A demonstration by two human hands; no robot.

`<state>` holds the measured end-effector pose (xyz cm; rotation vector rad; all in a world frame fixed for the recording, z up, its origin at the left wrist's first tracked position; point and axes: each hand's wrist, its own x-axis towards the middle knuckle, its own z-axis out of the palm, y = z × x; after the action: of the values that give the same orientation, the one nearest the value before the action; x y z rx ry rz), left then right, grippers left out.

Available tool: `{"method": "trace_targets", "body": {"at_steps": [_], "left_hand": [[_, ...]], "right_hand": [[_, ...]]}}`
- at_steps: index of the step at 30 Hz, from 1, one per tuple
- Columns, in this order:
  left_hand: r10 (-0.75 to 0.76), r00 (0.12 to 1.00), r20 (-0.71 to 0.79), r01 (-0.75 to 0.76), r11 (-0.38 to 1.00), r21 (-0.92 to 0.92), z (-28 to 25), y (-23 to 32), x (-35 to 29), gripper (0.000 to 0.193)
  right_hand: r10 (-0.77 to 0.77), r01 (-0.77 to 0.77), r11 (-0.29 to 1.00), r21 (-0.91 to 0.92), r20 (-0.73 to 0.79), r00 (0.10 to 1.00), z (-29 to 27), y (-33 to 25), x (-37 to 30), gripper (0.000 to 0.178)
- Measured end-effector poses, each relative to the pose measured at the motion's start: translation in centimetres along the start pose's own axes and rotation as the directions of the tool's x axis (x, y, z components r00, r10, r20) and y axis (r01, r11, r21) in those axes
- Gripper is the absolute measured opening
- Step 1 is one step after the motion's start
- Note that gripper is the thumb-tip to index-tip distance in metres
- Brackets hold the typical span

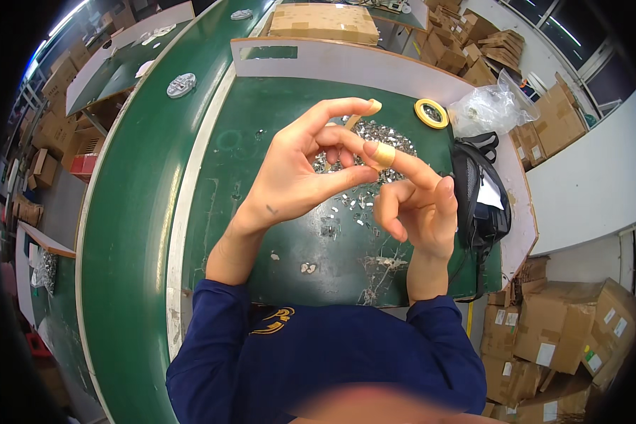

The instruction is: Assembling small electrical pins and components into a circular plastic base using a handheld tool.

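Tape band (383, 156), yellow: encircling the index finger of the spread right grip (427, 215), above the surface (283, 240); looking light, pliable, probably tacky; edge likely offering best hold. Left grip (290, 169): thumb lying beside the band; whether pinching, cannot tell.

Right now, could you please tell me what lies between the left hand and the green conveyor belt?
In the head view, green tabletop and then a pale rail lie between the left hand and the conveyor belt.
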<state>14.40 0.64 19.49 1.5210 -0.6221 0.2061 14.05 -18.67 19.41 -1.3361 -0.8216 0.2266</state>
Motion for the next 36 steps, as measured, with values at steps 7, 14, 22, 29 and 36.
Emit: {"method": "trace_targets", "body": {"at_steps": [7, 14, 22, 29, 36], "left_hand": [[0.15, 0.988, -0.026, -0.148, 0.985, 0.087, -0.5, -0.6, 0.3, 0.061], [0.213, 0.976, -0.053, -0.208, 0.975, 0.08, -1.0, -0.3, 0.2, 0.059], [0.278, 0.957, -0.082, -0.284, 0.957, -0.065, -0.8, 0.0, 0.1, 0.052], [0.243, 0.965, -0.099, -0.261, 0.932, -0.25, -0.8, 0.2, -0.1, 0.047], [0.265, 0.952, -0.155, -0.293, 0.936, -0.194, -0.7, 0.4, -0.2, 0.053]], "right_hand": [[0.042, -0.058, 0.989, 0.139, 0.117, 0.992, -0.3, 0.0, 0.1, 0.085], [0.089, -0.104, 0.986, 0.132, 0.114, 0.989, 0.2, 0.1, 0.2, 0.084], [0.1, -0.114, 0.988, 0.104, 0.128, 0.987, 0.3, 0.0, 0.2, 0.083], [0.115, -0.129, 0.985, 0.116, 0.123, 0.986, 0.3, 0.0, 0.2, 0.082], [0.129, -0.137, 0.987, 0.08, 0.098, 0.987, 0.5, 0.0, 0.2, 0.081]]}}
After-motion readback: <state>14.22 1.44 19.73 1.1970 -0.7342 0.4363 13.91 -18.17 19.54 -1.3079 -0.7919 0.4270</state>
